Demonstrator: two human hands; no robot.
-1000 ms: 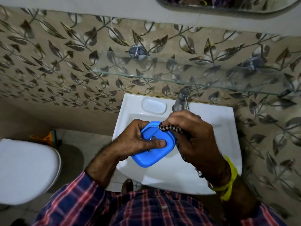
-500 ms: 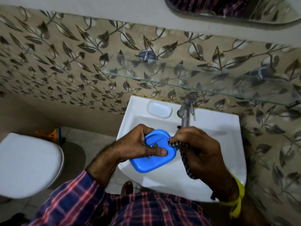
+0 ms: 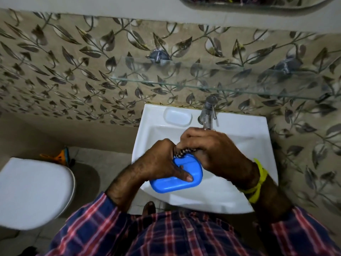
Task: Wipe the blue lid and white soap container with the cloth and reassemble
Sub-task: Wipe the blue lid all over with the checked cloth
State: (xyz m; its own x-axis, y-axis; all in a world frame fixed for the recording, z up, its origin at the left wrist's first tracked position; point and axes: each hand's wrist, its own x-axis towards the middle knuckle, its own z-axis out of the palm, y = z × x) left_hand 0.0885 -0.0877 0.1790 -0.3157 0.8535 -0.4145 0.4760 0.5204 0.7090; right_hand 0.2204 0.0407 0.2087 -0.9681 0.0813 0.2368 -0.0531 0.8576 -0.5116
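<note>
Over the basin I hold the blue lid (image 3: 177, 180), a rounded rectangular plastic piece, in my left hand (image 3: 158, 163), thumb pressed on its top face. My right hand (image 3: 215, 150) is closed around a black-and-white checked cloth (image 3: 184, 152), which touches the lid's far edge. Most of the cloth is hidden inside that fist. The white soap container (image 3: 177, 117) lies on the sink's back ledge, left of the tap, apart from both hands.
The white sink (image 3: 239, 182) is fixed to a leaf-patterned wall, with a chrome tap (image 3: 207, 112) at its back. A glass shelf (image 3: 203, 84) juts out above the tap. A white toilet lid (image 3: 33, 191) is at the left, an orange object (image 3: 59, 157) behind it.
My right hand has moved up and left with the cloth, from the lid's right side to its far edge. The lid has turned slightly in my left hand. The head camera has shifted.
</note>
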